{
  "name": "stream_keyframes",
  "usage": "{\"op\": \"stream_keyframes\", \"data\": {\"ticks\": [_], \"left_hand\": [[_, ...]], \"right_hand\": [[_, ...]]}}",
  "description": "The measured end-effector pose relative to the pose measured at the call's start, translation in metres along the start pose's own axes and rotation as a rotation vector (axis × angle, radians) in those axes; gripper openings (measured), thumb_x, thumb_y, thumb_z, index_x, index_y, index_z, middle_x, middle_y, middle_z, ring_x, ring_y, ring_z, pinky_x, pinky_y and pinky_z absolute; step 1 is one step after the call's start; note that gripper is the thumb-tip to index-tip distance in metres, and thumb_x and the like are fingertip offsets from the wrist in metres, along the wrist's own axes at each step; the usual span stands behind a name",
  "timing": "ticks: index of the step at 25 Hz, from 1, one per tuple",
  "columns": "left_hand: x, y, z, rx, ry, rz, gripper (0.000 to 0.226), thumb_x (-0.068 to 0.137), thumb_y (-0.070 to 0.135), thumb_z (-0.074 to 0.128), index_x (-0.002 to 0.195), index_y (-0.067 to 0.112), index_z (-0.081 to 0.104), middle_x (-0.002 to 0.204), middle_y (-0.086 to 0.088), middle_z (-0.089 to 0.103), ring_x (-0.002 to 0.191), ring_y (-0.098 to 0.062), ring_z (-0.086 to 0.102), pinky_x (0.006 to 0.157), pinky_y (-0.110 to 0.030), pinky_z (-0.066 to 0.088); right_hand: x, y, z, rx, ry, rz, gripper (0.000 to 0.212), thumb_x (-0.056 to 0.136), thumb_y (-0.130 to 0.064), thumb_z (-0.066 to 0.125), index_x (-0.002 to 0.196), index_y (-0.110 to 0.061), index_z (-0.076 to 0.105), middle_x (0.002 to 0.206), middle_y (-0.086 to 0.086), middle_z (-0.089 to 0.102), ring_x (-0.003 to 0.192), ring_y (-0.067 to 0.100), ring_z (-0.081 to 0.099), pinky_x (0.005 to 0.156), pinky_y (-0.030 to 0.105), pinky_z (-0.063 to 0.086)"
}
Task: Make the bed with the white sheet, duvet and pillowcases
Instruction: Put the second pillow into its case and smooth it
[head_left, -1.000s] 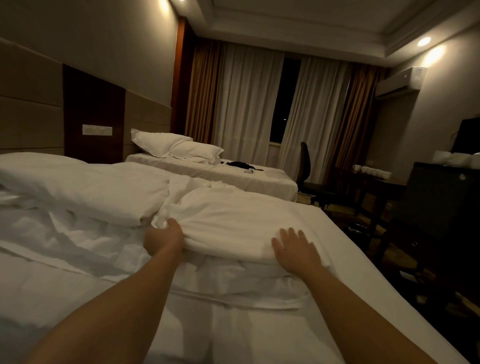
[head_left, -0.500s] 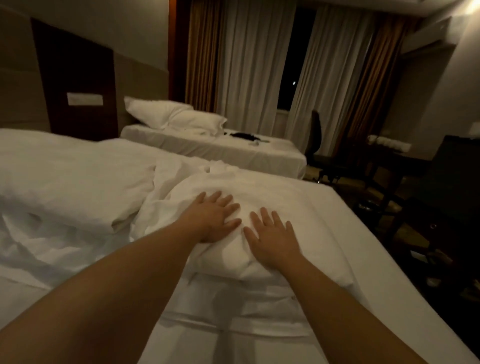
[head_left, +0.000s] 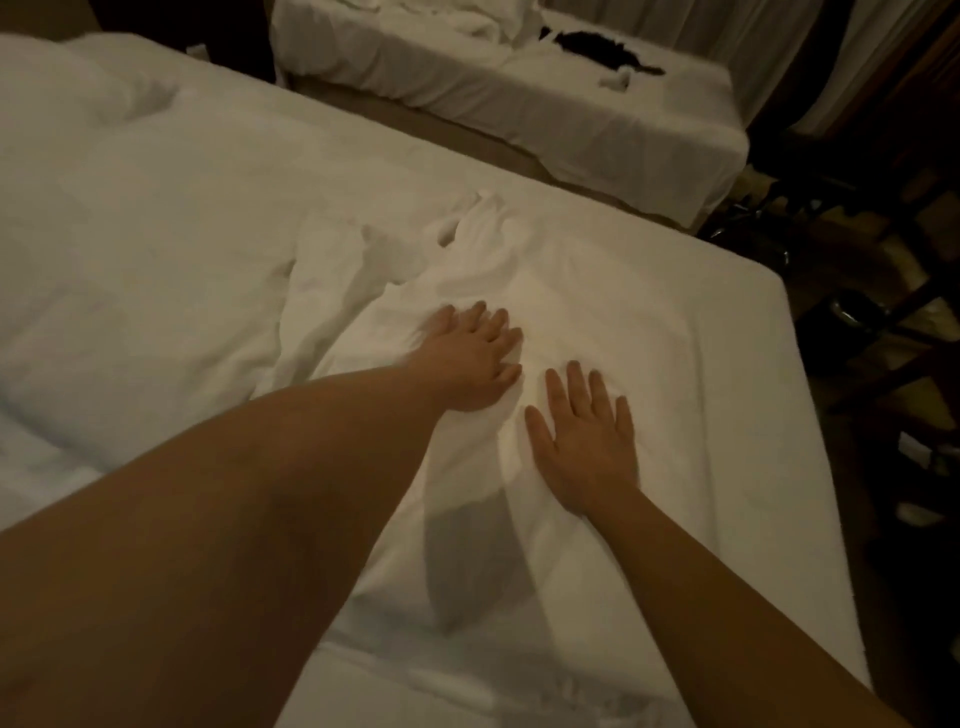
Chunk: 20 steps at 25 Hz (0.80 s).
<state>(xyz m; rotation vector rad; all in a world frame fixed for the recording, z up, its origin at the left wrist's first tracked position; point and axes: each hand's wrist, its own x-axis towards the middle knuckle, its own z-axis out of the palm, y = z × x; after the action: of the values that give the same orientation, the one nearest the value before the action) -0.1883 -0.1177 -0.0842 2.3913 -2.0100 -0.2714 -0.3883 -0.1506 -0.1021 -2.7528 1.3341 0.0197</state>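
Note:
A white pillow in its case (head_left: 582, 312) lies on the near bed's white sheet (head_left: 737, 415), close to the right edge. My left hand (head_left: 467, 358) presses flat on the pillow's middle, fingers straight. Just to its right, my right hand (head_left: 587, 441) lies flat on the same pillow with fingers spread. The white duvet (head_left: 130, 234) lies bunched on the left half of the bed. Loose pillowcase fabric (head_left: 337, 291) is rumpled between duvet and pillow.
A second bed (head_left: 519, 104) with rumpled white linen and a dark object (head_left: 597, 47) stands beyond a narrow aisle. Dark furniture and chair legs (head_left: 857, 322) crowd the floor along the bed's right side.
My left hand let go of the pillow's edge and both hands moved onto its top, pressing flat. The view tilted down and closer to the bed.

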Motion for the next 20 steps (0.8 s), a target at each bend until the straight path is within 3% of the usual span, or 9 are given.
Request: {"op": "stream_keyframes", "data": {"ticks": [10,15,20], "left_hand": [[0.166,-0.043,-0.007,-0.060,-0.167,0.015,0.066,0.101,0.062,0.010,0.159,0.035,-0.005,0.167,0.006,-0.016,0.151,-0.024,-0.023,0.121,-0.056,-0.010],[0.252,-0.051,0.013,0.022,-0.046,0.005,0.067,0.101,0.061,0.008,0.160,0.032,-0.004,0.167,0.007,-0.013,0.152,-0.022,-0.021,0.115,-0.064,-0.014],[0.328,-0.040,0.023,0.019,0.036,-0.121,0.072,0.099,0.061,0.010,0.161,0.024,0.007,0.169,-0.002,0.002,0.154,-0.027,-0.010,0.113,-0.064,-0.016]], "right_hand": [[0.170,0.040,-0.011,0.099,-0.199,0.081,0.064,0.101,-0.059,0.004,0.159,-0.036,-0.008,0.167,-0.005,-0.016,0.153,0.019,-0.017,0.123,0.050,-0.008],[0.237,0.070,0.021,0.001,-0.178,0.114,0.066,0.098,-0.064,0.002,0.158,-0.038,-0.009,0.166,-0.008,-0.016,0.152,0.017,-0.019,0.122,0.049,-0.011],[0.307,0.116,0.035,-0.057,-0.233,0.147,0.065,0.098,-0.064,-0.001,0.156,-0.039,-0.017,0.163,-0.009,-0.026,0.150,0.017,-0.027,0.121,0.051,-0.015]]}}
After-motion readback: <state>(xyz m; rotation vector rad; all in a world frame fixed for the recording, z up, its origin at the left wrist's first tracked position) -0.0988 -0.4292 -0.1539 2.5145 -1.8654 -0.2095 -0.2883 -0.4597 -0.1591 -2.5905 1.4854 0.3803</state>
